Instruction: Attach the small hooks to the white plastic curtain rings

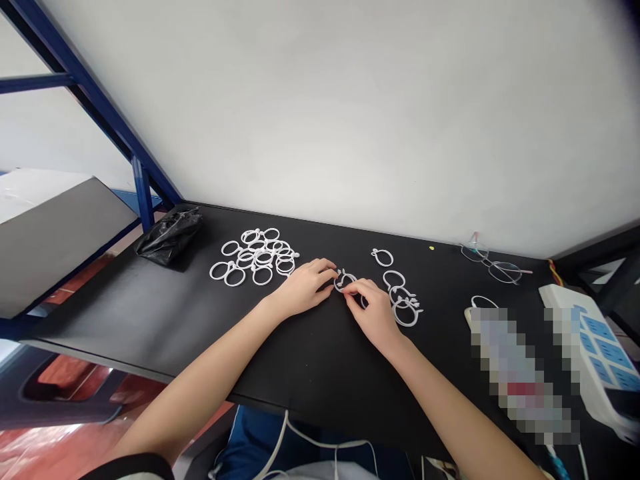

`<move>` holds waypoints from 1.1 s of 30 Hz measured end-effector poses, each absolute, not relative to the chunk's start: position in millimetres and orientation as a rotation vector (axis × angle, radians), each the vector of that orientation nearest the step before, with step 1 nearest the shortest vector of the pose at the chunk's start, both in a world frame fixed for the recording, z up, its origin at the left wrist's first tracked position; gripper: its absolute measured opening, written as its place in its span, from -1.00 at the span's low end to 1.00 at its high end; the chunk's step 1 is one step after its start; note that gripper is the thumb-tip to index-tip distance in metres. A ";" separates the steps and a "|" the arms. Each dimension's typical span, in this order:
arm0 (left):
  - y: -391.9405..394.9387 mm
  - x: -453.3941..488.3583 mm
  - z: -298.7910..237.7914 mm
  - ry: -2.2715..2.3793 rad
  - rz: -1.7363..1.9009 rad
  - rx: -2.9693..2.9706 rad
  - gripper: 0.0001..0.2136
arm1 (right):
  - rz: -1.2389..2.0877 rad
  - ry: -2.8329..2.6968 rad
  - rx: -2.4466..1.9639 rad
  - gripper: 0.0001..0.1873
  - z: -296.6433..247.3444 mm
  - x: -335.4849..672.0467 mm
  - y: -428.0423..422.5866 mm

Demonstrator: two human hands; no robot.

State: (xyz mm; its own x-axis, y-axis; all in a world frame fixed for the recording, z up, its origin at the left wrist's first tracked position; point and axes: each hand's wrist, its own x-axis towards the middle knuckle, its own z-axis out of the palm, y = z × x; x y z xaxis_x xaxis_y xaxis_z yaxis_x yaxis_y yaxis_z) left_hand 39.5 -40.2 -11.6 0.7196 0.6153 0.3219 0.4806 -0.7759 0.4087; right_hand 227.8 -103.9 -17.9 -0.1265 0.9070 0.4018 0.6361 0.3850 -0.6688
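Observation:
Between my two hands a white curtain ring (345, 282) with a small projecting piece is held just over the black table. The fingertips of my left hand (307, 287) close on its left edge. My right hand (373, 310) pinches the lower right side of the same ring between thumb and forefinger. Left of my left hand lies a loose pile of similar white rings (263, 257). To the right of my right hand several more rings (405, 312) lie overlapping, with one single ring (384, 258) behind them. Part of another ring shows beneath my right hand.
A black plastic bag (170, 237) sits at the table's (200, 320) far left. On the right are eyeglasses (493, 267), a blurred-out phone-like object (515, 373) with a cable, and a white power strip (590, 353). A white wall (350, 120) stands behind; blue metal posts (143, 193) rise at left.

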 end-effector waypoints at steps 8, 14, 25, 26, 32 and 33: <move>-41.2 41.2 -11.0 0.828 0.612 2.666 -0.84 | 0.504 -1.727 -1.288 -0.88 -15.8 225.1 -105.7; -42.3 43.2 -11.6 0.785 0.636 2.650 -0.83 | 0.514 -1.639 -1.224 -0.62 -18.5 223.3 -108.5; -49.7 47.3 -6.3 0.689 0.728 2.618 -0.60 | 0.318 -1.686 -1.094 -0.91 -15.9 216.3 -117.8; -51.2 48.2 -5.0 0.668 0.741 2.616 -0.59 | 0.312 -1.694 -1.089 -0.92 -15.3 216.0 -118.1; -58.0 54.6 -1.8 0.574 0.747 2.567 -0.74 | 0.338 -1.703 -1.099 -0.91 -12.0 215.5 -121.8; -58.6 55.3 -1.8 0.572 0.747 2.558 -0.76 | 0.349 -1.698 -1.097 -0.90 -11.7 215.3 -122.7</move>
State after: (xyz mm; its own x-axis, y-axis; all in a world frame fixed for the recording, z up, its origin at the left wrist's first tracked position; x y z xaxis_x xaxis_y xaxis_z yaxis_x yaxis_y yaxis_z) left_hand 55.3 -58.6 -1.8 0.7718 0.4882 0.4074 0.2666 -0.8301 0.4897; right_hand 215.3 -122.7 -11.7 -0.0445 0.7981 0.6009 0.4968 0.5396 -0.6798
